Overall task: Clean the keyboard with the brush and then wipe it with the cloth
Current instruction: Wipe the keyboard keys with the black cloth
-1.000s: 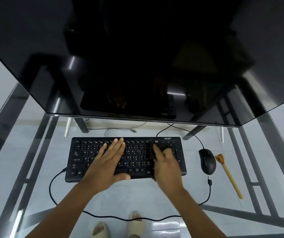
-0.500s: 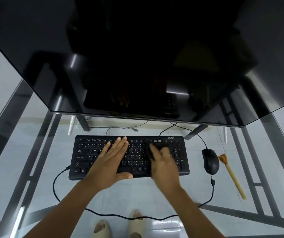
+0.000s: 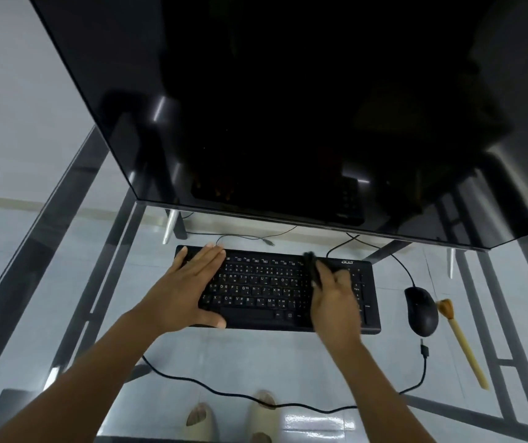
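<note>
A black keyboard (image 3: 262,289) lies on the glass desk, below the monitor. My left hand (image 3: 189,289) rests flat on its left end, fingers spread, holding it down. My right hand (image 3: 333,295) presses a dark cloth (image 3: 311,266) onto the keys right of centre; the cloth shows as a blurred dark fold above my fingers. A wooden brush (image 3: 459,340) with a tan head lies loose on the desk at the far right, beyond the mouse.
A black mouse (image 3: 420,311) sits just right of the keyboard. A large dark monitor (image 3: 288,107) overhangs the back of the glass desk (image 3: 272,362). A black cable (image 3: 224,393) loops along the front. My feet show through the glass.
My left hand slid from the keyboard's middle to its left end. My right hand with the cloth moved up toward the top row. The camera shifted, so the scene sits further right.
</note>
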`<state>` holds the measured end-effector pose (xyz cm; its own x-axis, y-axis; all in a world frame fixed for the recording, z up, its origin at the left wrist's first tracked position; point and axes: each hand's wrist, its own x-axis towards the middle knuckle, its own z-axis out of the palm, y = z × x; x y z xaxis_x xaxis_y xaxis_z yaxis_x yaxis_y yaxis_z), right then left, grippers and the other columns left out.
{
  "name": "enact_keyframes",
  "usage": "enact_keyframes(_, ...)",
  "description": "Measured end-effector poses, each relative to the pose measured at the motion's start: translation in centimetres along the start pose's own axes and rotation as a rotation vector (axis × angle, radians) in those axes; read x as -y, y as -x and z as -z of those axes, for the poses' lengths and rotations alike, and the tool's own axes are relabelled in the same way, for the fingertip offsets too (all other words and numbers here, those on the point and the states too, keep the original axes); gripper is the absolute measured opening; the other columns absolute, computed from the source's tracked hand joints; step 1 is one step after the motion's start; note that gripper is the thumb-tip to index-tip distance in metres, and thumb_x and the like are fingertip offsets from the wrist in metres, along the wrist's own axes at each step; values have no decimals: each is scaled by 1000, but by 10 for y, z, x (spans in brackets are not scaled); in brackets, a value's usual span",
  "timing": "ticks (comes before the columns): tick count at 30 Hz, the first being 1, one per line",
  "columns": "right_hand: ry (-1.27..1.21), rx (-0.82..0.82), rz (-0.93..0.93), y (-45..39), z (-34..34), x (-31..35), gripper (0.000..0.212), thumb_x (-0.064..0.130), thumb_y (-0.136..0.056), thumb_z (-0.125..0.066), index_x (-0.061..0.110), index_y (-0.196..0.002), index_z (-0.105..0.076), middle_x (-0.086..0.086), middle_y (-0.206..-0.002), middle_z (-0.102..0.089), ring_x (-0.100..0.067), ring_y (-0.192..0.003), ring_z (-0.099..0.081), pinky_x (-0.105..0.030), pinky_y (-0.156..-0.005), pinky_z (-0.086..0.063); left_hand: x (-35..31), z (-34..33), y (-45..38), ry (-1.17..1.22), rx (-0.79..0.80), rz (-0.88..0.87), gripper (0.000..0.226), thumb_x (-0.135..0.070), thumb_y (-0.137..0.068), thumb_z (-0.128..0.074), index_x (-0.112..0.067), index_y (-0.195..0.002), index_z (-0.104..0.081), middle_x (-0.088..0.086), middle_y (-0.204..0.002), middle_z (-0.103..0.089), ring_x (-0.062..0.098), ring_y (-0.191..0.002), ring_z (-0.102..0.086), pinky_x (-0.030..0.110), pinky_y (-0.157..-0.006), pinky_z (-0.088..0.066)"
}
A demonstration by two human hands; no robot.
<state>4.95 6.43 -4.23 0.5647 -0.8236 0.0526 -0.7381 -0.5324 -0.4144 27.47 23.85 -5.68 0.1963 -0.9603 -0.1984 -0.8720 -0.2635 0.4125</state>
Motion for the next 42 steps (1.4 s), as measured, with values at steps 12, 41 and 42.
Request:
enact_keyframes(12, 49, 136, 254, -2, -16, 46, 63, -7, -68, -70, 18, -126, -62, -9, -91, -53, -23, -55, -55, -33, -48, -55, 6, -5, 2, 19, -44, -38, 124, -85, -64, -52, -20, -154, 2, -9, -161, 8, 2, -144, 18, 36, -118, 15)
enact_keyframes(41, -952, 65, -218, 29, 99, 48, 27, 15, -95, -59, 34, -113, -64, 5, -104, -69, -12, -100, -65, -32, -91, -51, -162, 73, -14, 1631, -90, 428, 22, -17, -94, -59, -9, -115, -61, 11, -107, -72, 22, -100, -69, 37, -89, -53)
enact_keyframes(42, -1027, 78, -310, 27, 106, 35, 27, 19, -95, -59, 34, -118, -60, 6, -111, -68, -12, -106, -64, -32, -94, -50, -176, 75, -20, 1638, -74, 404, 21, -16, -95, -57, -9, -115, -62, 11, -106, -72, 22, -100, -69, 37, -88, -53)
